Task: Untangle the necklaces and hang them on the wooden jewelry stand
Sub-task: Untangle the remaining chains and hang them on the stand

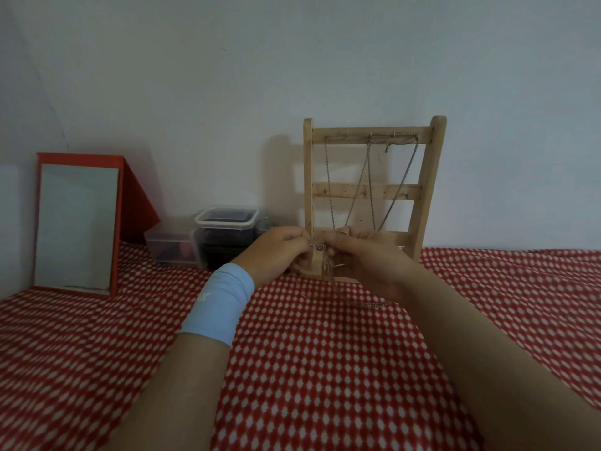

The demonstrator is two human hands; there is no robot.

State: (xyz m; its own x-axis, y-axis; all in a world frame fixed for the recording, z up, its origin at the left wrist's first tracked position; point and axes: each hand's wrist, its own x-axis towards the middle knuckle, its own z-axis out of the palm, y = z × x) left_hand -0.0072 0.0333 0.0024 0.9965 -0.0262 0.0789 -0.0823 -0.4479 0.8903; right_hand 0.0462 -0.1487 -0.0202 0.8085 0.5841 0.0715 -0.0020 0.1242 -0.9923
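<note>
Red cloth (325, 369) with a white dot pattern is spread over the surface, and a pale wall (195, 76) is seen behind it. The wooden jewelry stand (426, 177), shaped like a small ladder, is stood upright on the cloth against the wall. Three hung necklaces (330, 183) are draped from its top rail, and their thin chains drop past the middle rail towards the base.

Directly in front of the stand's lower left post, the tangled necklaces (320, 247) are held up between both hands. The left grip (276, 252) is closed, with its fingers curled and the chain pinched at the fingertips. A pale blue wristband (218, 301) is worn on that wrist. The right grip (364, 258) is likewise closed on the same tangle, thumb laid over the curled fingers. The two hands are almost touching. From the tangle a strand is let down between them, and a loose length of chain (367, 304) is laid on the cloth under the right wrist. How many chains are knotted together cannot be told.

At the left a red-framed mirror (76, 226) is propped up. Between it and the stand, a clear box (172, 247) and a lidded tub (227, 219) with dark contents are set side by side.
</note>
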